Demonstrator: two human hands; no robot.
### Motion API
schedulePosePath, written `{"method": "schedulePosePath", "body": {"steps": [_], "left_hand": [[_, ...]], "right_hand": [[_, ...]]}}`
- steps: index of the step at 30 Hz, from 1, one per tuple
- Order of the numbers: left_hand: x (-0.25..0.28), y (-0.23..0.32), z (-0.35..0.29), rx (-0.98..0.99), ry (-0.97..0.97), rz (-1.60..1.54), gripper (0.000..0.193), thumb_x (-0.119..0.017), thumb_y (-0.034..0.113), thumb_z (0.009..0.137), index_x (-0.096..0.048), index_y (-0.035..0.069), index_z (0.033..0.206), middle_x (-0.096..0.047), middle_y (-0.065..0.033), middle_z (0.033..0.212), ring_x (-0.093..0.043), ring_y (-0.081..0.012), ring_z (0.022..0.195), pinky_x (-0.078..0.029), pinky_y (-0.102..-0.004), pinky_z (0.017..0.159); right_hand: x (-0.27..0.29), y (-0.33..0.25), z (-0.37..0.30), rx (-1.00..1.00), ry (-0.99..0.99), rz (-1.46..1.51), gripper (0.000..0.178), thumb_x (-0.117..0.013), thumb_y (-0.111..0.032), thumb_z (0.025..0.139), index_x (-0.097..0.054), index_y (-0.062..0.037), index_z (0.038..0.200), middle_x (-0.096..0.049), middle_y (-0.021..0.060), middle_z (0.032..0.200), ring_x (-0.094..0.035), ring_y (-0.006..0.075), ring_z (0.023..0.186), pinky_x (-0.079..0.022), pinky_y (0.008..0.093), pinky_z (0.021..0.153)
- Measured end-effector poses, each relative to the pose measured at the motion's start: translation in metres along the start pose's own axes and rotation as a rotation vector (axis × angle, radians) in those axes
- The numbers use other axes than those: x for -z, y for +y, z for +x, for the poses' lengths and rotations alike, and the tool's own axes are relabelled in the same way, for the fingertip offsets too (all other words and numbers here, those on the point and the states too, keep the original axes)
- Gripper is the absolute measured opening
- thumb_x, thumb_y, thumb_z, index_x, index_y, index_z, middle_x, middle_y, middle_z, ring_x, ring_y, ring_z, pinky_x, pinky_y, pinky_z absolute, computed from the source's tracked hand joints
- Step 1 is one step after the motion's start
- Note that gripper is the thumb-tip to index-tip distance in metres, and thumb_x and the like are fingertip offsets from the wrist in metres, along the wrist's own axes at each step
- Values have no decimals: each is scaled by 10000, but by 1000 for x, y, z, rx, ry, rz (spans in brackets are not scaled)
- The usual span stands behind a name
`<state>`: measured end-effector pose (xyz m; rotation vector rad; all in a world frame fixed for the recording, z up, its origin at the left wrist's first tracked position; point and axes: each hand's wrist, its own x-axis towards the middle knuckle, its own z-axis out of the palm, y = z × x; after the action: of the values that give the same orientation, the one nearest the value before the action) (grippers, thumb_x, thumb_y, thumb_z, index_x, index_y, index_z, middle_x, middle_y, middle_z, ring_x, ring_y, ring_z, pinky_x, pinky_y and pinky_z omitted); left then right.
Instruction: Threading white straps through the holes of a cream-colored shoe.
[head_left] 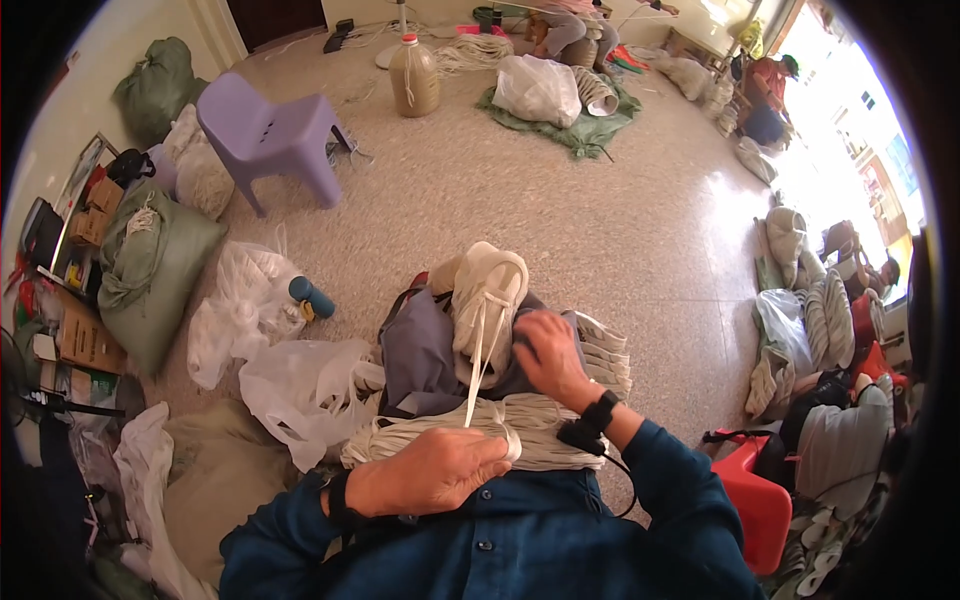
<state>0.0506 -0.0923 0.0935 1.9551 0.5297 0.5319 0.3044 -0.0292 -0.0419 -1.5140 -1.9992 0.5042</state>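
My left hand (435, 470) is closed in front of my belly on a flat white strip (477, 375), pinched between thumb and fingers. The strip runs taut up to a cream, rounded, shoe-like bundle (490, 285) between my knees; its exact kind I cannot make out. Beside that bundle, my right hand (552, 358) rests over the grey trousers (425, 335), its fingers loosely bent and a little apart, with nothing seen in them. Across my lap lies a thick hank of white strips (550, 430), partly covered by my left hand.
A purple chair (265, 135) stands at the far left, near a large jug (414, 80). White plastic bags (310, 385), a blue bottle (312, 298) and green sacks (155, 270) lie left. At right are a red stool (752, 490) and coiled bundles (825, 310). Other people sit farther off.
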Motion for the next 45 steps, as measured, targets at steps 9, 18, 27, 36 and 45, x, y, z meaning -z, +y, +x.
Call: {"method": "schedulePosePath", "body": {"steps": [9, 18, 27, 36, 45], "left_hand": [[26, 20, 16, -150, 243, 123, 190, -614, 94, 957, -553, -6, 807, -497, -140, 664, -510, -334, 580, -404, -388, 535], [36, 11, -11, 149, 425, 39, 300, -513, 230, 1038, -608, -2, 875, -606, -59, 694, -566, -133, 597, -455, -270, 566], [28, 8, 0, 100, 409, 115, 282, -507, 192, 1040, -595, -22, 877, -631, -100, 736, -619, -171, 662, -493, -298, 618], [5, -28, 2, 194, 365, 166, 171, -577, 130, 987, -599, -24, 916, -611, -169, 769, -609, -341, 689, -474, -377, 612], [31, -123, 16, 6, 539, 553, 118, -588, 66, 914, -608, -43, 953, -600, -178, 957, -566, -378, 923, -455, -450, 817]], "right_hand": [[-9, -15, 10, 112, -165, -286, 457, -752, -427, 775, -664, 2, 907, -622, 160, 1037, -528, 338, 1137, -286, 535, 1090], [-43, -22, 6, 95, -84, -396, 367, -655, -300, 722, -672, 39, 862, -647, 205, 933, -563, 348, 1016, -342, 494, 1032], [-44, -8, 27, 54, -104, -379, 210, -617, -218, 786, -672, -16, 794, -663, 178, 857, -616, 353, 891, -417, 461, 884], [-44, 3, 37, 31, -193, -329, 262, -582, -251, 831, -702, -35, 743, -696, 169, 848, -640, 333, 911, -390, 472, 936], [1, 46, 12, -97, -33, 30, 334, -578, -286, 935, -621, -64, 1180, -620, 186, 1175, -564, 378, 1142, -420, 476, 997]]}}
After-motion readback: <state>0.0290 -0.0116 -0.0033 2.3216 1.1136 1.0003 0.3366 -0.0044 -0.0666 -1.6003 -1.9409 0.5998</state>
